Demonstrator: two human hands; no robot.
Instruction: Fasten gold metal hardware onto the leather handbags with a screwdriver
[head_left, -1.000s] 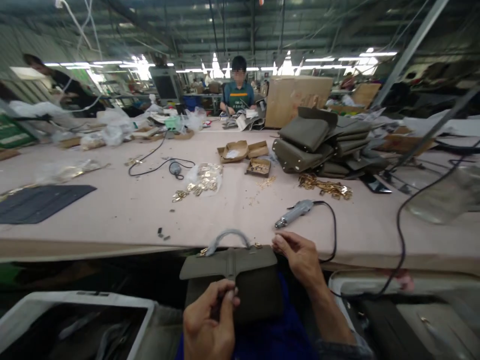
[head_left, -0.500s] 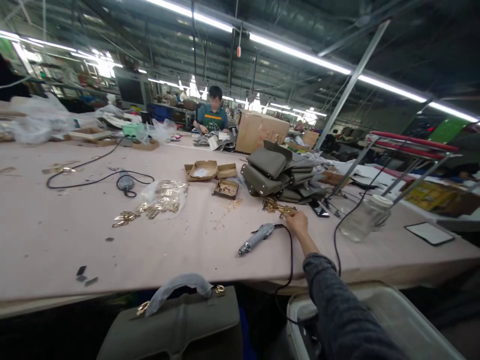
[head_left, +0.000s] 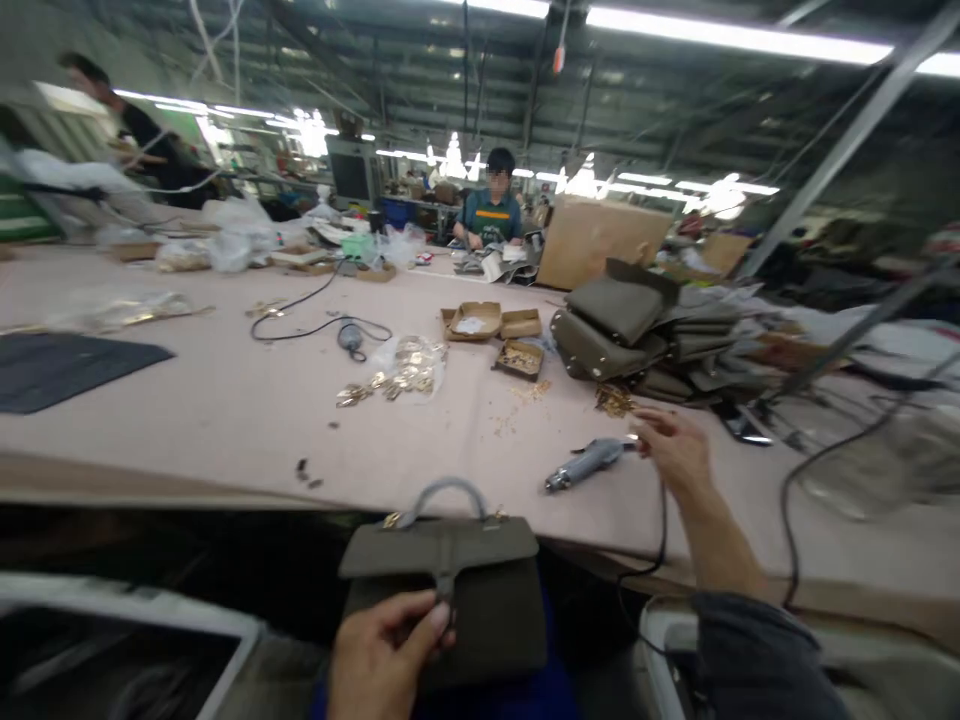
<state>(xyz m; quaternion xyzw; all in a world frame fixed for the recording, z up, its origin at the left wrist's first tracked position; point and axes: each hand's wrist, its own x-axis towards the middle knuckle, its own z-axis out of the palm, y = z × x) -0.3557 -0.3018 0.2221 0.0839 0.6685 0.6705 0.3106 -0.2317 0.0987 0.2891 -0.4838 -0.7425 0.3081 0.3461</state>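
Observation:
An olive-green handbag [head_left: 480, 590] with a wrapped grey handle sits on my lap below the table edge. My left hand [head_left: 382, 650] grips the bag's centre strap at the flap. My right hand [head_left: 675, 452] hovers over the pink table [head_left: 225, 420], fingers pinched on what looks like a small shiny metal fitting. It is just right of a grey electric screwdriver [head_left: 589, 462] and below a pile of gold fittings [head_left: 615, 400].
Stacked olive bags [head_left: 622, 330], small cardboard trays [head_left: 480, 320] and a plastic bag of gold hardware [head_left: 405, 365] lie mid-table. A dark mat [head_left: 60, 370] is at far left. A co-worker [head_left: 491, 205] sits across. A white bin [head_left: 150, 640] stands at lower left.
My right hand drew back from the gold fittings pile toward the screwdriver. My left hand is in view again on the bag's strap. The camera swung back left and down.

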